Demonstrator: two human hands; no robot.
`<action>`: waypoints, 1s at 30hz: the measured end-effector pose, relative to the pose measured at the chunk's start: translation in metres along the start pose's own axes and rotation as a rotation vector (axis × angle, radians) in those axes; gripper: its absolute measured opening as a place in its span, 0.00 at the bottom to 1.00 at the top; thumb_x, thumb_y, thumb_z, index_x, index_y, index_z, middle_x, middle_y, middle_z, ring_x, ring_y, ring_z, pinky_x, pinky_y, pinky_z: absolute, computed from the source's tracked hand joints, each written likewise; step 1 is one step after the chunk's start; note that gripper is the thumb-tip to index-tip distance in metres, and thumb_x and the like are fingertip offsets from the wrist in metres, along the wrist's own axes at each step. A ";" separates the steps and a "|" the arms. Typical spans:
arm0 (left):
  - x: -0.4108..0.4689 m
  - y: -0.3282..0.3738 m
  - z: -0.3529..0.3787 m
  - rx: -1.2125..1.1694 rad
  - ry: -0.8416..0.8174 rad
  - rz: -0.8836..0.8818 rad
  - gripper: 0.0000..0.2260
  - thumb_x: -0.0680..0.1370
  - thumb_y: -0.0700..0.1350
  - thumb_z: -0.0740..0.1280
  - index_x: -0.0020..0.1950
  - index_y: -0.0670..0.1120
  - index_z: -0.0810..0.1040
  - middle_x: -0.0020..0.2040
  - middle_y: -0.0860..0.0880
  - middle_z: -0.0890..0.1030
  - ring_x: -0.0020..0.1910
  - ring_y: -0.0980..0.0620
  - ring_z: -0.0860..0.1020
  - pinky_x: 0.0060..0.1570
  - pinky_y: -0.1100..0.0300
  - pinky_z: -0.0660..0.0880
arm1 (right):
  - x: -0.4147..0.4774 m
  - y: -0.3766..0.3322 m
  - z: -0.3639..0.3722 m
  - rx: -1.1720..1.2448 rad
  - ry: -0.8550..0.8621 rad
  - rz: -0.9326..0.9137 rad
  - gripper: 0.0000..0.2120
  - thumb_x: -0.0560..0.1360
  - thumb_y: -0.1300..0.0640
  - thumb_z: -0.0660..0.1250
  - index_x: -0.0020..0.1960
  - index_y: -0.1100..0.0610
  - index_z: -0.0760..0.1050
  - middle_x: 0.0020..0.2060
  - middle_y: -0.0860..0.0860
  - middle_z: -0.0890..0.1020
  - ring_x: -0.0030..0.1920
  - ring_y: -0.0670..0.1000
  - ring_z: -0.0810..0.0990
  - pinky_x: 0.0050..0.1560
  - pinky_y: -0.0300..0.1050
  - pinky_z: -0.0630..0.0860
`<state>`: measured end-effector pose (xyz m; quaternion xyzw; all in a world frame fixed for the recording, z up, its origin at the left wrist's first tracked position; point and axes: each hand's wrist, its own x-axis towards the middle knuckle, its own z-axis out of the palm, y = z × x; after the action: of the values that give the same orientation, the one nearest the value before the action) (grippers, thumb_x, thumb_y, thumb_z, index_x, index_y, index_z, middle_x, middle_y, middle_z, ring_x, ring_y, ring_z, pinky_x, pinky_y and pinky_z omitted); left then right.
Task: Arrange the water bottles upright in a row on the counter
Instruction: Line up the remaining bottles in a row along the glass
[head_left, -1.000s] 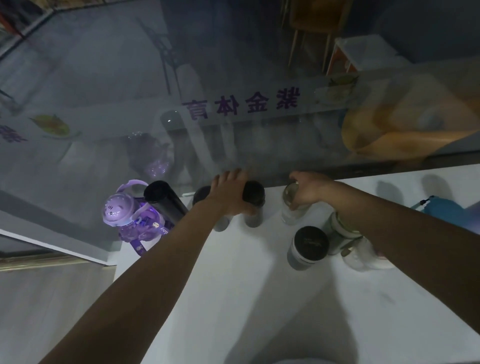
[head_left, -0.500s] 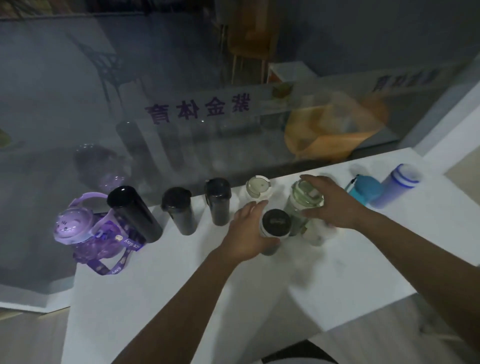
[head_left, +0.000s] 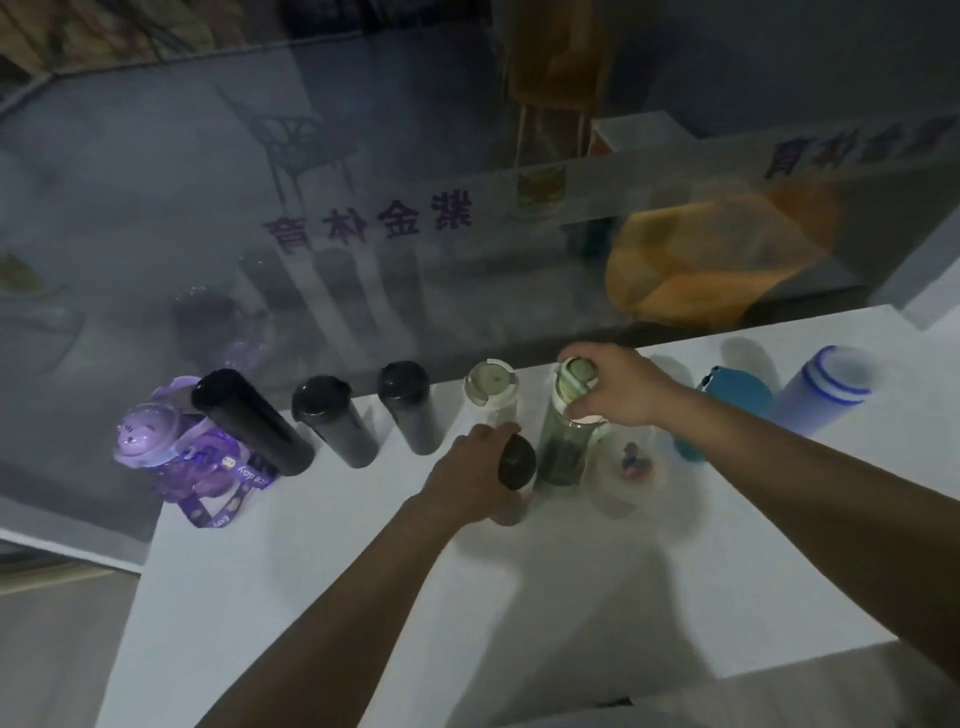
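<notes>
Several bottles stand on a white counter along a glass pane. From the left: a purple cartoon bottle with a strap, a tall black flask, two dark tumblers, and a clear bottle with a pale lid. My left hand grips a dark-lidded bottle in front of the row. My right hand holds the lid of a green-tinted bottle. A clear bottle stands below that hand.
A blue bottle and a pale bottle with blue rings stand at the right. The glass pane with purple lettering runs behind the row. The counter's left edge drops off near the purple bottle, its front edge at the lower right.
My left hand left the dark tumblers in the row and took hold of the dark-lidded bottle. My right hand moved from the clear pale-lidded bottle to the green-tinted one. The view shifted right.
</notes>
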<state>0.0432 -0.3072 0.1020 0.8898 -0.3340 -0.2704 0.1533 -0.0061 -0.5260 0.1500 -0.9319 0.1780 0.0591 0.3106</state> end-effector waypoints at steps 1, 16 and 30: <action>0.003 0.002 -0.001 0.021 -0.019 -0.013 0.40 0.67 0.51 0.76 0.74 0.57 0.59 0.68 0.49 0.69 0.65 0.46 0.71 0.63 0.48 0.74 | 0.005 0.008 -0.008 0.017 -0.005 -0.008 0.33 0.60 0.52 0.80 0.63 0.47 0.74 0.57 0.49 0.79 0.55 0.53 0.78 0.55 0.49 0.77; 0.023 0.047 -0.032 -0.009 0.073 -0.090 0.25 0.62 0.50 0.77 0.55 0.60 0.71 0.48 0.54 0.77 0.47 0.51 0.77 0.45 0.56 0.76 | 0.043 0.086 -0.090 -0.150 0.019 -0.195 0.29 0.65 0.58 0.77 0.64 0.49 0.74 0.59 0.54 0.79 0.55 0.58 0.78 0.53 0.52 0.77; 0.116 0.119 -0.055 0.050 0.121 -0.090 0.28 0.67 0.46 0.78 0.65 0.53 0.73 0.58 0.51 0.77 0.55 0.50 0.73 0.50 0.59 0.68 | 0.046 0.109 -0.093 -0.122 0.045 -0.118 0.36 0.67 0.53 0.76 0.72 0.50 0.67 0.66 0.56 0.75 0.63 0.61 0.75 0.61 0.55 0.74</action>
<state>0.0875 -0.4678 0.1561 0.9223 -0.2904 -0.2143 0.1384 -0.0032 -0.6767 0.1535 -0.9590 0.1257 0.0304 0.2522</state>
